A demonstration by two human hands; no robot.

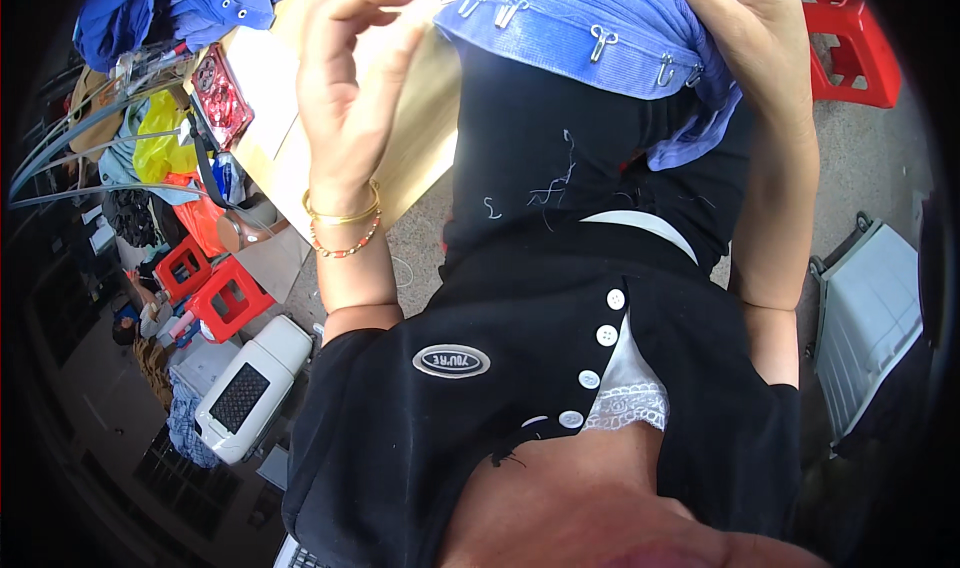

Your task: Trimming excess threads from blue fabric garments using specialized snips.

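A blue ribbed garment (570, 43) lies over my black-trousered lap at the top of the view. Several small metal hook clasps (603, 44) are fixed along its band. My right hand (745, 18) grips the garment at its upper right side; some of the fingers are cut off by the view's upper edge. To the left of the cloth my left hand (350, 88) is raised over the table, its fingers loosely bent and the thumb apart, with nothing seen in it. Loose pale threads (550, 183) cling to my trousers.
At the left stands a light wooden table (415, 168) with more blue cloth (210, 3) and a red patterned box (220, 98). Beyond are bags, red stools (230, 296) and a white machine case (255, 388). Another red stool (855, 53) and a white panel (868, 318) stand right.
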